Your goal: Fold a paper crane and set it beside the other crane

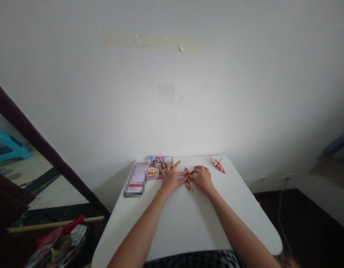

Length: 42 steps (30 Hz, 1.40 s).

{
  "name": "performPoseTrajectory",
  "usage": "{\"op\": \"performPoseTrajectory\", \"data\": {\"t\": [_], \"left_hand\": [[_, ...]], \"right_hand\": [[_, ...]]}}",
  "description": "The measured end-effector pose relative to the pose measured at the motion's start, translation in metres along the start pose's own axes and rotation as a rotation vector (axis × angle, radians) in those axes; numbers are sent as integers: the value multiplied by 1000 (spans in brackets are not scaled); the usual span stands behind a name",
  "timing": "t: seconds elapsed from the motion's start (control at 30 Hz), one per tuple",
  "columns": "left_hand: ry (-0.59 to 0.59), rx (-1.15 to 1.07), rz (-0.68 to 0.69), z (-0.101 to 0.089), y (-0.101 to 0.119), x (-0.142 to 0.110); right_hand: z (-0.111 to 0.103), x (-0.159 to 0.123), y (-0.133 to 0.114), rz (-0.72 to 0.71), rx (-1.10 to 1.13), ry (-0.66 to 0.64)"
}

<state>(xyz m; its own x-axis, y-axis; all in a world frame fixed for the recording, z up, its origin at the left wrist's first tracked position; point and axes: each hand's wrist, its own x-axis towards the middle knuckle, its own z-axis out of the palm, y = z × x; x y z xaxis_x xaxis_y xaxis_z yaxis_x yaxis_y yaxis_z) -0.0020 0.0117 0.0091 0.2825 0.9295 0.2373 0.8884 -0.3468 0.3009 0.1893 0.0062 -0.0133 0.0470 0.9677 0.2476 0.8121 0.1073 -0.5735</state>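
Observation:
A small red folded-paper piece point(190, 185), pointed at its far end, lies between my hands above the white table. My left hand point(171, 178) reaches in from the left; its thumb side grips the paper's left edge while other fingers spread outward, partly over a printed flyer point(153, 163). From the right, my right hand point(202, 179) pinches the same piece with curled fingers. My fingertips cover its middle, so the folds there are hidden. Farther right rests a folded paper crane point(219, 166) in red and white, touched by neither hand.
Left of the flyer lies a pixelated phone-like object point(136, 180). The white table point(185, 227) has rounded corners and stands against the wall point(188, 123). On the floor at left are a clear bag point(63, 245) and a wooden stick point(94, 219); a cable point(279, 212) hangs at right.

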Motion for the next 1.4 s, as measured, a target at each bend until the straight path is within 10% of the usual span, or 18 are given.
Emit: {"op": "performPoseTrajectory", "data": {"t": [0.77,1.4], "left_hand": [[-132,71,-62,1,-13,13],[2,119,-86,1,-3,3]], "right_hand": [[-1,1,0,23,-13,-41],[-2,-4,-1,-17,-13,2]]}}
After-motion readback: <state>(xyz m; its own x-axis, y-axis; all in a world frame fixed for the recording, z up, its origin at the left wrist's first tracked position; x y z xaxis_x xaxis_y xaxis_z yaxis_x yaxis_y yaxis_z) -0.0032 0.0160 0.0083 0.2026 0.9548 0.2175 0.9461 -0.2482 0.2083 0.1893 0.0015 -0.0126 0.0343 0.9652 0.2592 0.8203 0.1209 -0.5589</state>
